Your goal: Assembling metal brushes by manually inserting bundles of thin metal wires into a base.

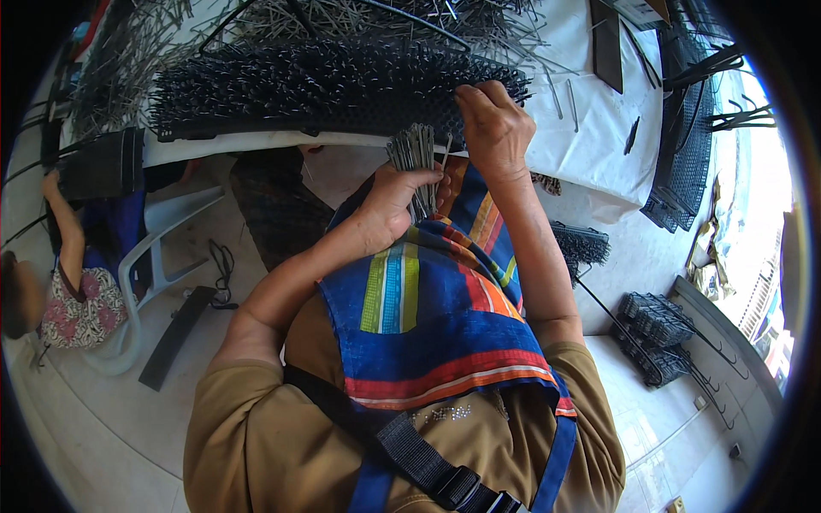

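Left grip (395,198) closed around pin bundle (416,154), right grip (492,120) pinching at spiked black mat (325,85) on white table (590,145)

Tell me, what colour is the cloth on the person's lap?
Mostly blue cloth, striped with red, orange, yellow and green. The head view shows it best.

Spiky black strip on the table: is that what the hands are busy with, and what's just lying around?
In use:
- spiky black strip, right hand at its edge
- bundle of grey metal pins gripped in left hand

Lying about:
- loose pins heaped on the white table
- finished spiky pieces on the floor
- white plastic chair
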Demonstrator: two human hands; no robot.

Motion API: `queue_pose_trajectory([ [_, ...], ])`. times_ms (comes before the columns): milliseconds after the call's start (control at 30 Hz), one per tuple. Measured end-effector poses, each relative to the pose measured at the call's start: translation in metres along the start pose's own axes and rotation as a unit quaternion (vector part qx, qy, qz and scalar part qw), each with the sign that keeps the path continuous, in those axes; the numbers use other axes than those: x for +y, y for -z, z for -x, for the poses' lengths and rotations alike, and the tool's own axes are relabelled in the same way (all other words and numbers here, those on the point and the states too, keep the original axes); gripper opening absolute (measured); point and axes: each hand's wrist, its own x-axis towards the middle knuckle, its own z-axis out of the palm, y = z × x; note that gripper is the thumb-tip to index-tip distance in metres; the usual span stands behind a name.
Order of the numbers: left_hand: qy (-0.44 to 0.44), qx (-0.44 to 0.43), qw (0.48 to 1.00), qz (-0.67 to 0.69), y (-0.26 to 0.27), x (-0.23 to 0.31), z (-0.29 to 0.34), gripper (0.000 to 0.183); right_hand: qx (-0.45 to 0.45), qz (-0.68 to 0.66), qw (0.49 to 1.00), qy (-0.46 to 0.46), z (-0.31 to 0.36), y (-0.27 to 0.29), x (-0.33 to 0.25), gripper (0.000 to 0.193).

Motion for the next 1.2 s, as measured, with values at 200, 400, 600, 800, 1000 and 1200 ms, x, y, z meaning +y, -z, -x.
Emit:
queue_pose_trajectory([
  [200, 0.001, -0.018, 0.999, 0.050, -0.006, 0.004, 0.000, 0.012, -0.007, -0.092, 0.994, -0.060, 0.014, 0.019, -0.008, 0.019],
  [400, -0.001, -0.008, 1.000, 0.020, -0.013, 0.006, -0.001, 0.017, -0.060, -0.497, 0.754, -0.426, 0.043, 0.016, -0.006, 0.008],
  [600, -0.027, 0.038, 0.998, -0.029, -0.006, 0.000, -0.002, 0.017, 0.143, -0.399, 0.861, -0.282, 0.015, 0.017, 0.010, 0.007],
  [800, -0.012, 0.024, 0.999, -0.043, -0.006, 0.001, -0.002, 0.016, 0.125, -0.237, 0.951, -0.155, 0.003, 0.016, 0.011, 0.007],
  [1000, -0.011, 0.010, 0.999, -0.029, -0.008, 0.003, -0.002, 0.016, 0.077, -0.192, 0.972, -0.113, 0.002, 0.009, 0.014, 0.010],
  [1200, -0.009, -0.007, 0.999, -0.034, -0.006, 0.001, -0.005, 0.014, 0.005, -0.004, 1.000, -0.005, -0.004, 0.013, 0.007, 0.010],
])
